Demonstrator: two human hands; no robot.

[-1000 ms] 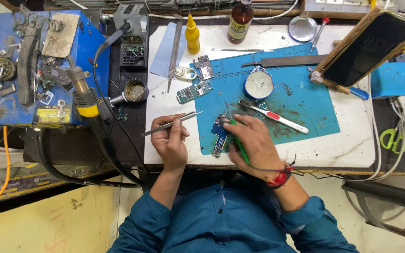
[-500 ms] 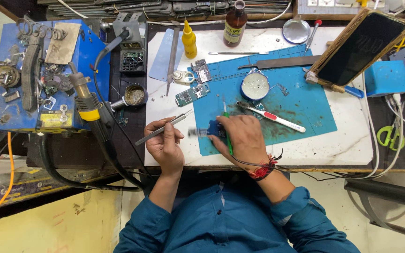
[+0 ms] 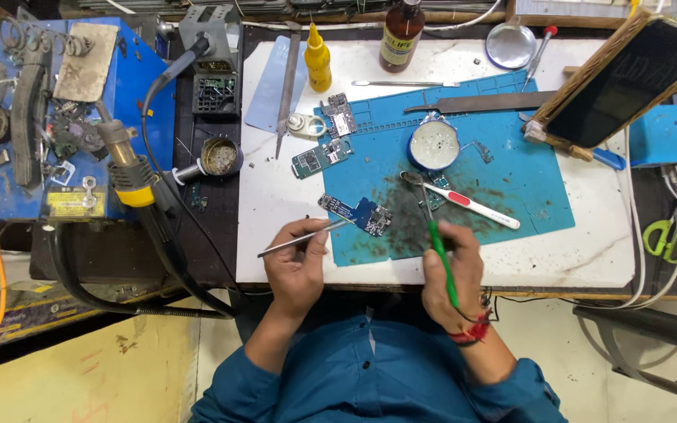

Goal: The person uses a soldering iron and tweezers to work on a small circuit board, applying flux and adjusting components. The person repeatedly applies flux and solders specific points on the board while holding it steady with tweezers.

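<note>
- The blue circuit board (image 3: 360,214) now lies free on the blue work mat (image 3: 511,188), near the mat's lower left corner. Half a second ago the right hand covered it and pressed it there; a second ago the board stood more upright under the fingers, close to the mat's front edge.
- The right hand (image 3: 450,270) has pulled back to the front edge of the mat, to the right of the board. It is closed around a green-handled tool (image 3: 442,262), whose shaft runs up toward the mat and whose handle runs down along the wrist.
- The left hand (image 3: 298,262) is just left of the mat's corner, on the white tabletop (image 3: 268,180). Its fingers are pinched shut on metal tweezers (image 3: 295,240), as they were before, but now the tips reach the left end of the board.
- I judge from this that the board is no longer pinned by the right hand; only the tweezers touch it, so it can shift easily.
- The long axis of the board goes from upper left to lower right across the mat's corner, at a shallow slope. The narrow end points to the tweezers and overhangs the mat's left edge; the wider, darker end points into the mat, toward the dirty patch.
- A white toothbrush (image 3: 464,202) lies on the mat right of the board, apart from it.
</note>
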